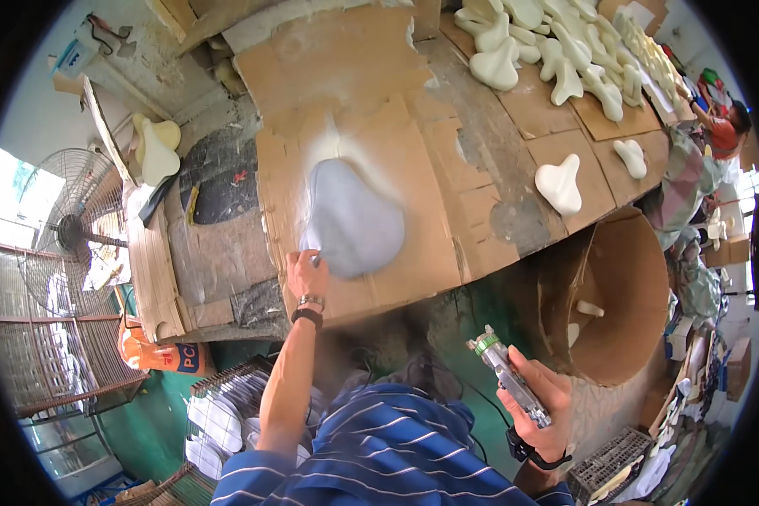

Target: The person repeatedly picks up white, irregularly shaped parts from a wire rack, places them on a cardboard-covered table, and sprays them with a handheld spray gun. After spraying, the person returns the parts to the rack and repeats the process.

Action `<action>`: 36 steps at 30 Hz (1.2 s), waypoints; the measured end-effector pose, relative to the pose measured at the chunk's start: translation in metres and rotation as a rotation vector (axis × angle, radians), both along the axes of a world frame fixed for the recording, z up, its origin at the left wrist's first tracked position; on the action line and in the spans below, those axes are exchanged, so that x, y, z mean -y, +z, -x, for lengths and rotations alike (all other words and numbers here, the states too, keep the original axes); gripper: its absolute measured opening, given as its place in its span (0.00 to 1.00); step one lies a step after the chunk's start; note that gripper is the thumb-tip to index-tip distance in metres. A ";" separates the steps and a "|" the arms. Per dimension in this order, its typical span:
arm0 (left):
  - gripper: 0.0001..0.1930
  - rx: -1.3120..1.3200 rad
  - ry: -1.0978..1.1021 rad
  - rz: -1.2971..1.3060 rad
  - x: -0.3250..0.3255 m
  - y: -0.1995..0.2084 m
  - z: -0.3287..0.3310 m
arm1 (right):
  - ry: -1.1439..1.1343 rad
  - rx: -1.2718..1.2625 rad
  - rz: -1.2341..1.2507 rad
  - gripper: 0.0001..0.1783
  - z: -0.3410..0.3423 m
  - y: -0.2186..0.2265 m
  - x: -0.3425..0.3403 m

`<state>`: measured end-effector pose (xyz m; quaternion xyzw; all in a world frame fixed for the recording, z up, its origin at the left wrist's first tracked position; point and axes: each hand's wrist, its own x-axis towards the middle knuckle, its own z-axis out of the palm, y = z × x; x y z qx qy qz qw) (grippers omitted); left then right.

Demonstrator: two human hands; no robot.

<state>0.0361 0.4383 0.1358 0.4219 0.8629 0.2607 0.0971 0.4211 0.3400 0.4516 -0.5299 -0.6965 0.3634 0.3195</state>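
Observation:
A grey, rounded, bicycle-saddle-shaped piece (pixel 358 221) lies on the cardboard-covered table, its narrow end pointing away from me. Pale overspray marks the cardboard around that end. My left hand (pixel 306 277) is closed at the piece's near left edge, with a small dark bit at the fingertips; what exactly they pinch is hidden. In my right hand (pixel 541 390), held low in front of the table, is a metal spray gun (pixel 514 379) with a green ring at its front. The fingers wrap around its body, and its front end points up and left.
Cream saddle-shaped foam pieces (pixel 557 51) are heaped at the far right; two lie nearer (pixel 558 184). A large brown cardboard drum (pixel 628 295) stands right of the table. At left are a fan (pixel 72 228) and a wire rack with white pieces (pixel 219 422). Another person (pixel 724 131) is far right.

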 end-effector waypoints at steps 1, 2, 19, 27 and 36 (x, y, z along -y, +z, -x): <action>0.17 0.053 0.032 -0.025 -0.001 0.012 -0.006 | -0.012 -0.003 0.001 0.30 -0.001 -0.002 0.000; 0.18 0.107 0.061 -0.050 -0.003 0.017 -0.011 | -0.020 -0.017 -0.006 0.30 -0.001 -0.004 -0.001; 0.19 1.880 0.679 -0.589 -0.010 -0.031 -0.010 | -0.059 -0.057 0.059 0.35 -0.036 -0.013 0.001; 0.22 1.679 0.333 -0.653 -0.096 0.006 0.024 | 0.033 -0.078 0.061 0.30 -0.043 -0.027 -0.014; 0.21 1.665 0.084 -1.161 -0.078 0.241 0.031 | 0.239 -0.052 0.097 0.29 -0.017 -0.031 -0.046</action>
